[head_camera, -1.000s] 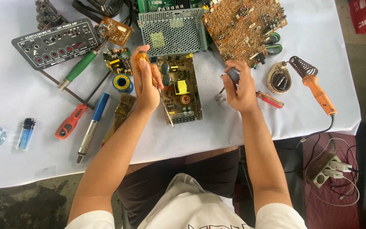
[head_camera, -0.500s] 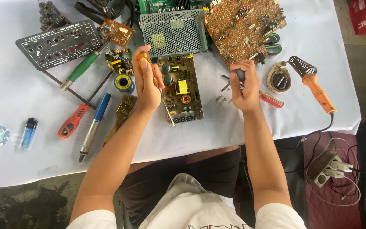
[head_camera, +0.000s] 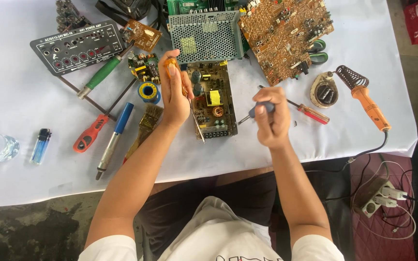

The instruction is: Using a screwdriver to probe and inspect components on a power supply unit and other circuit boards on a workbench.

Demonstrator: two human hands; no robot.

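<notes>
Left hand: your left hand (head_camera: 175, 92) is clenched round an orange-handled tool (head_camera: 172, 65) — its thin metal shaft (head_camera: 197, 121) runs down past the heel of the palm toward you, along the left edge of the open board.
Right hand: your right hand (head_camera: 271, 116) is clenched on a small dark-handled screwdriver (head_camera: 253, 111), the tip pointing left toward the board and held just off its right edge; I cannot tell whether the tip touches anything.
Board: the power supply board (head_camera: 211, 101) lies flat on the counter (head_camera: 35, 159) between your two hands, its long axis running away from you, the terminal strip at the near end.
Which hand is nearer: the left hand overlaps the board's left side; the right is just beside it, raised — so the board lies to the right of your left hand and to the left of your right.
Beyond the board: a perforated metal cover (head_camera: 205, 36) touches its far end, with a large brown circuit board (head_camera: 284, 34) to the right.
Right side: a red screwdriver (head_camera: 310, 113) and an orange soldering iron (head_camera: 371, 108).
Left side: a brush (head_camera: 146, 123), a solder reel (head_camera: 148, 92), a green-handled screwdriver (head_camera: 100, 75).
</notes>
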